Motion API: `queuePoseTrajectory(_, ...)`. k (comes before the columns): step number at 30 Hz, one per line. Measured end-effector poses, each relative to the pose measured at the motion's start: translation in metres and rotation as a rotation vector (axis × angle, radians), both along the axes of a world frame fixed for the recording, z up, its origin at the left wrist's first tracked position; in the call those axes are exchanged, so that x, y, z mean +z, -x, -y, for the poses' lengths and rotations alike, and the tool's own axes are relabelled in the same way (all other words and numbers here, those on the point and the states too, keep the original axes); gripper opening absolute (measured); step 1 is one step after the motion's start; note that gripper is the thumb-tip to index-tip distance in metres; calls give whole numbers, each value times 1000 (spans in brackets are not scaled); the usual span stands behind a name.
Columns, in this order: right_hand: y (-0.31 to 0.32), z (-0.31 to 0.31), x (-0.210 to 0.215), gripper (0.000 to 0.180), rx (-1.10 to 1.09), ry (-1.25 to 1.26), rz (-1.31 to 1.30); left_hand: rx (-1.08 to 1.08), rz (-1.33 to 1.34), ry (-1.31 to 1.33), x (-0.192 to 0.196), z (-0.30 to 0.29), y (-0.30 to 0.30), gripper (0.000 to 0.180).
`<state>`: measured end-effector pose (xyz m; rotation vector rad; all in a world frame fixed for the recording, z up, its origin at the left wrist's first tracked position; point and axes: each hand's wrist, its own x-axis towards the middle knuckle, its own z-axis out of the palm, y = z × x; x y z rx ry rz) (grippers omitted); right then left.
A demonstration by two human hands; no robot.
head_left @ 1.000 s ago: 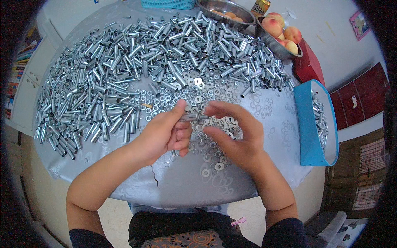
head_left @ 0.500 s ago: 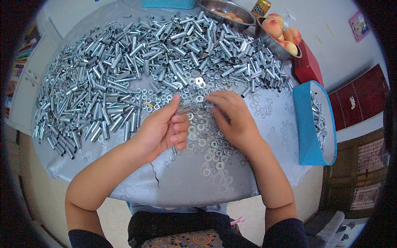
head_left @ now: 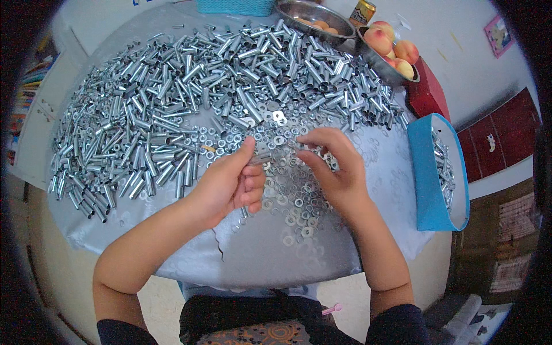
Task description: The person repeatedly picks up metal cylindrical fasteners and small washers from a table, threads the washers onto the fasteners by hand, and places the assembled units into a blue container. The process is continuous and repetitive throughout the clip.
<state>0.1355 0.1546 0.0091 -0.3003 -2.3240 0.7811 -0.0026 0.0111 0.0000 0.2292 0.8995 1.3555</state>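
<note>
My left hand (head_left: pixel 230 183) grips a short silver metal tube (head_left: pixel 263 156) between thumb and fingers, pointing right. My right hand (head_left: pixel 334 168) pinches the other end of that tube with its fingertips, with a small part I cannot make out between them. Both hands hover over a scatter of flat silver washers (head_left: pixel 290 198) on the round grey-clothed table (head_left: pixel 270 261). A wide heap of silver tubes (head_left: pixel 190 109) covers the table's far half and left side.
A blue bin (head_left: pixel 428 184) holding metal pieces stands at the table's right edge. Two metal bowls (head_left: pixel 386 68) with peaches and other fruit, a can and a red box (head_left: pixel 426 95) sit at the back right. A teal basket (head_left: pixel 236 7) is at the far edge.
My right hand dipped to the washers on the table, then rose again to meet the tube in my left hand. My left hand stayed nearly still.
</note>
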Motion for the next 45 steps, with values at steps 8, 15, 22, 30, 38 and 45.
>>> queuePoseTrajectory(8, -7, 17, 10, 26, 121, 35, -42, -12, -112, -16, -2, 0, -4, 49)
queuePoseTrajectory(15, -8, 16, 12, 27, 133, -37, -35, -3, -220, 19, 0, -1, -7, 50)
queuePoseTrajectory(22, -12, 12, 16, 27, 149, -278, -12, 22, -319, -11, 0, 0, -11, 51)
queuePoseTrajectory(30, -11, 15, 17, 25, 203, -89, 7, 15, -357, -28, 2, -1, -12, 52)
queuePoseTrajectory(38, -15, 14, 15, 20, 119, 114, 174, 50, -376, -32, -2, -1, -14, 50)
queuePoseTrajectory(45, -14, 11, 18, 26, 208, 27, 121, 50, -350, -10, -1, 0, -11, 49)
